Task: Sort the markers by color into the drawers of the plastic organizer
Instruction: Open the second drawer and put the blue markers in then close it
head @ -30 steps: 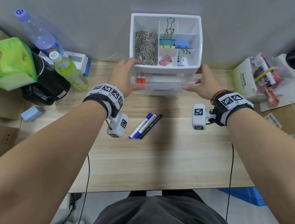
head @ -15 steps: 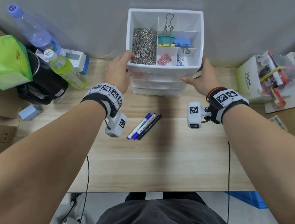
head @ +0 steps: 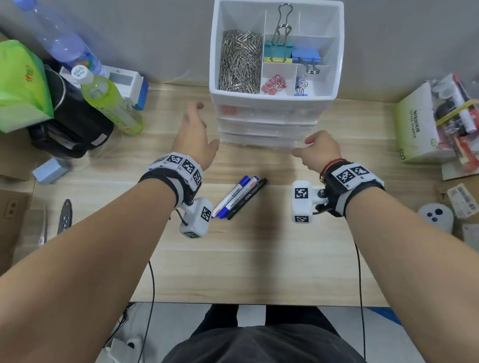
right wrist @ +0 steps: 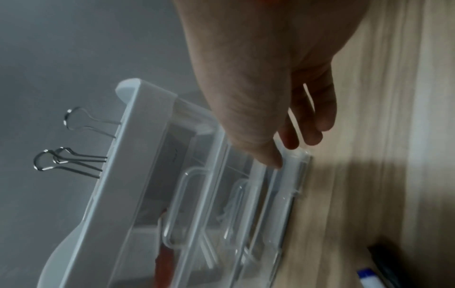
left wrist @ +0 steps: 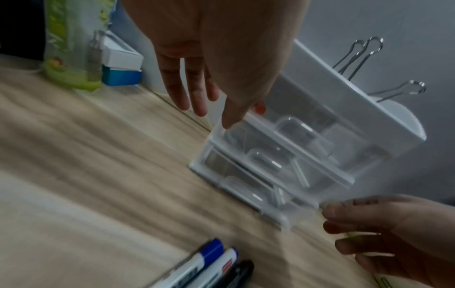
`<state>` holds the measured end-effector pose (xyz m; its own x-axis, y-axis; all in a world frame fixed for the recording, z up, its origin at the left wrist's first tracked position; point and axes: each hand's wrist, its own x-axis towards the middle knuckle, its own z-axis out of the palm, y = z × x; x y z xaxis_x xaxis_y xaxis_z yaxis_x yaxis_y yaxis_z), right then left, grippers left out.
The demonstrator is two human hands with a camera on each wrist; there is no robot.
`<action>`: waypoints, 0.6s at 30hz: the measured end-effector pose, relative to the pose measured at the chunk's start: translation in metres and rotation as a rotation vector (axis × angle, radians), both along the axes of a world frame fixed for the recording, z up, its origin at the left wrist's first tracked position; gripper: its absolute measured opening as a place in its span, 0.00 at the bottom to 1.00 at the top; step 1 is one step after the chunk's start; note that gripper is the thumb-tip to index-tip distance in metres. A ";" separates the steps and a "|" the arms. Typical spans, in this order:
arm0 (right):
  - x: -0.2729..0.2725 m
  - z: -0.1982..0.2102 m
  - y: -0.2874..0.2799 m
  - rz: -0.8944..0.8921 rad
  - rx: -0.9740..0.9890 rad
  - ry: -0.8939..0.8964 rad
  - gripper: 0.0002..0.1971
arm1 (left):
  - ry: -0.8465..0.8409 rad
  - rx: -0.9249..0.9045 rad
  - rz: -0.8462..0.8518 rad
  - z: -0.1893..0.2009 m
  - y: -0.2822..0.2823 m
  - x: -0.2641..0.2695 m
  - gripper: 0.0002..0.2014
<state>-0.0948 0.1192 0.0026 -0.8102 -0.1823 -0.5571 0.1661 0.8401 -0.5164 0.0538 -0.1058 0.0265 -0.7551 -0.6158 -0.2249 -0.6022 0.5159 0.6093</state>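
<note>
The right hand (head: 319, 150) seems to pinch the light, slippery bottom drawer (head: 264, 141) at its right corner — left hand (head: 194, 137) open, mid-frame.

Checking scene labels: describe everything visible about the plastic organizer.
The plastic organizer is white, standing upright at the back of the wooden desk against the grey wall. Its open top tray is split into compartments holding paper clips and binder clips. Below are three clear drawers with handles; something red shows through the top one. The right hand touches the bottom drawer's right corner; the left hand hovers beside it.
</note>
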 end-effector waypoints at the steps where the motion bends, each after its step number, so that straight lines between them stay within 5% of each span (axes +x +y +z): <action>1: 0.005 -0.007 -0.002 -0.011 -0.013 -0.007 0.17 | -0.055 0.003 -0.021 -0.008 0.002 0.004 0.31; 6: 0.039 -0.028 -0.019 0.146 -0.063 -0.077 0.06 | -0.269 0.048 -0.113 -0.048 0.021 0.027 0.16; 18: 0.089 -0.085 -0.019 0.228 0.009 -0.044 0.22 | -0.411 0.087 -0.164 -0.108 0.069 0.044 0.22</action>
